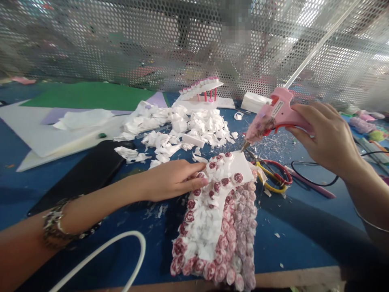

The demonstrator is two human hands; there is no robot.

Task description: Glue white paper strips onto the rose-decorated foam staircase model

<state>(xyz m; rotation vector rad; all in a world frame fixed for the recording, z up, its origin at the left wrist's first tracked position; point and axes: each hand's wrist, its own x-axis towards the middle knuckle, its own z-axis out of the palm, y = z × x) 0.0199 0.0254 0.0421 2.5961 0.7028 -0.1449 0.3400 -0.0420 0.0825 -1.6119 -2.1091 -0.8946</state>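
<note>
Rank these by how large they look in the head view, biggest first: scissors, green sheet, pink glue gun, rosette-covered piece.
1. Rosette-covered piece
2. Green sheet
3. Pink glue gun
4. Scissors, partly covered, so judged by what shows

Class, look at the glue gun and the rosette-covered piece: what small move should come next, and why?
Probably dab glue on the bare white corner: the right hand holds the glue gun with its nozzle there, and the left hand touches the piece.
</note>
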